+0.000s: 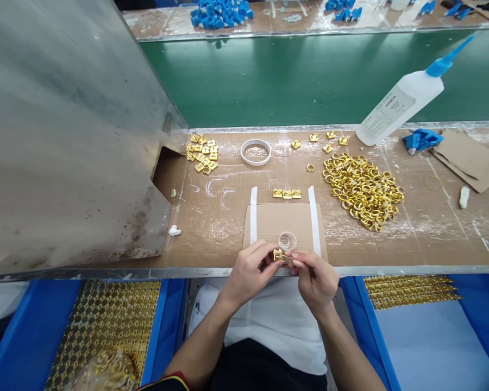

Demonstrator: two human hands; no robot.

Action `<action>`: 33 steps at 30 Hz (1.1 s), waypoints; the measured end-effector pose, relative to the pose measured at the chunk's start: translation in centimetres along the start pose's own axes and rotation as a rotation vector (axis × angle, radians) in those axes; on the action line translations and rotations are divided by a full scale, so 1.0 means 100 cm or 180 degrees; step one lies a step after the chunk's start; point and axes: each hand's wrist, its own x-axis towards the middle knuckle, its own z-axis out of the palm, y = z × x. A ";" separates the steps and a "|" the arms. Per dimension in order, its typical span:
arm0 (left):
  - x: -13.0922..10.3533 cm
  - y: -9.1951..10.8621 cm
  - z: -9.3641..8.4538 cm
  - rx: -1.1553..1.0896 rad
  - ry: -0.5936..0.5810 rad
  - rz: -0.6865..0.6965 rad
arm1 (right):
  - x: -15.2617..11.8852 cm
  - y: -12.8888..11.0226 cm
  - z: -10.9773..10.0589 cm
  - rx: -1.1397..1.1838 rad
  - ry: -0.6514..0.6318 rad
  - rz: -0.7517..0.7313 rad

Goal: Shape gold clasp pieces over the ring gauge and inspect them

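Note:
My left hand [250, 271] pinches a small gold-coloured square piece [277, 254] between thumb and fingers, above the bench's front edge. In my right hand [318, 279], closed fingertips hold a thin needle-like tool [287, 257] whose tip meets the gold piece; its exact kind is too small to make out. Just beyond both hands stands a small clear round cup [287, 240] on a cardboard sheet [283, 220]. Past that sheet, a short row of gold square pieces [287, 193] lies side by side.
A large pile of gold rings [362, 187] lies to the right, a heap of gold square pieces [204, 152] far left. A white tape roll [255, 152] and a blue-tipped bottle [401, 106] stand behind. A metal housing [85, 136] blocks the left. Blue trays [173, 326] flank my lap.

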 end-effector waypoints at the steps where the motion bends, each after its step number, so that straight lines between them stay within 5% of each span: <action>1: 0.000 0.000 0.000 0.0000 -0.0003 -0.0010 | 0.000 0.000 0.000 -0.0017 -0.0003 -0.0016; 33: -0.002 -0.001 0.000 0.0015 -0.0060 -0.0054 | 0.003 -0.002 0.000 -0.0045 0.0033 -0.0040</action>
